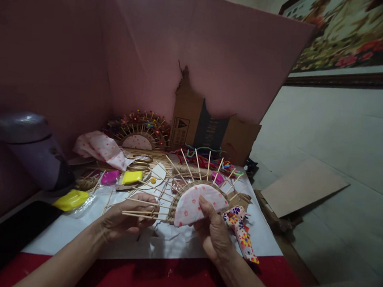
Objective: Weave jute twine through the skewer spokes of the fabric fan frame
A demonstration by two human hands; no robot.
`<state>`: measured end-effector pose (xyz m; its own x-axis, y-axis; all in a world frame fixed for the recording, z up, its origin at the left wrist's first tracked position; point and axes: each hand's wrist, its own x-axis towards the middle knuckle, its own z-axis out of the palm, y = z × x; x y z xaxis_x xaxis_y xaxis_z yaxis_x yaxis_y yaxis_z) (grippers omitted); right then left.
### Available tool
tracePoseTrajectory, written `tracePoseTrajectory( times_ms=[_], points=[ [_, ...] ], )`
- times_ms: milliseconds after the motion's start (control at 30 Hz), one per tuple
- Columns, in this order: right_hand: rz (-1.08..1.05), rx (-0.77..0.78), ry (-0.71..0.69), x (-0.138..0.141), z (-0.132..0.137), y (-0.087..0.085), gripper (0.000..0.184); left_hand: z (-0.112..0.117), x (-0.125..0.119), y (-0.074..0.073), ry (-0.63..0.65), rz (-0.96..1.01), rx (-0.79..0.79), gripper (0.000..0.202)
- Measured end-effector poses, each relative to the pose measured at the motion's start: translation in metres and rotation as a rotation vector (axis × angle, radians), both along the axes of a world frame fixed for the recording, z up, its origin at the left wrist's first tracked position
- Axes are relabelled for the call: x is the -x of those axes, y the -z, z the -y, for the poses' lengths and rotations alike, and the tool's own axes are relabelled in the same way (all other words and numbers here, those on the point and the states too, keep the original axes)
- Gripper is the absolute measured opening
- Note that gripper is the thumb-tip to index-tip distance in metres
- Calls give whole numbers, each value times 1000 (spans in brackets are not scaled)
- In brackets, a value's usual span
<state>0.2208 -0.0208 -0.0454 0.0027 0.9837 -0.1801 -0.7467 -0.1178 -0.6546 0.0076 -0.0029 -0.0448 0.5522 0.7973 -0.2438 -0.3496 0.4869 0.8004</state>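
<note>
In front of me is a half-circle piece covered in pale pink fabric with small flowers. Twine is woven along its curved edge, and thin wooden sticks fan out from it. My right hand grips the piece, thumb on the fabric face and the other fingers behind. At the left end, my left hand closes around the lowest wooden sticks; its fingertips are partly hidden. A flower-patterned glue gun lies just right of my right hand.
Behind stand a similar decorated half-circle and torn cardboard. Around lie pink floral cloth, scissors, yellow and magenta packets, and a twine roll. A purple bottle and dark flat object are left.
</note>
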Motion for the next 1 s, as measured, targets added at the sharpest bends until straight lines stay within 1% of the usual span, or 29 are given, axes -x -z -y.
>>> tracePoseTrajectory(
  times_ms=[167,333,433,567,733,833,1000],
  points=[
    [-10,17,0,0,1,-1,26,4,-1,-7,-26,-72,-5,21],
    [-9,19,17,2,1,-2,29,6,-6,-11,-51,-70,-38,15],
    [-29,33,34,2,1,-2,30,6,-6,-11,-84,-52,-26,17],
    [-49,28,47,2,0,-1,30,5,-6,-9,-61,-18,-53,22],
    [-91,48,45,1,0,-1,30,3,-7,-8,-41,33,-69,16],
    [-122,68,74,1,0,-1,33,2,-7,-8,-42,56,-48,16],
    [-161,96,91,2,-1,1,37,3,-6,-7,-64,50,-11,7]
  ],
)
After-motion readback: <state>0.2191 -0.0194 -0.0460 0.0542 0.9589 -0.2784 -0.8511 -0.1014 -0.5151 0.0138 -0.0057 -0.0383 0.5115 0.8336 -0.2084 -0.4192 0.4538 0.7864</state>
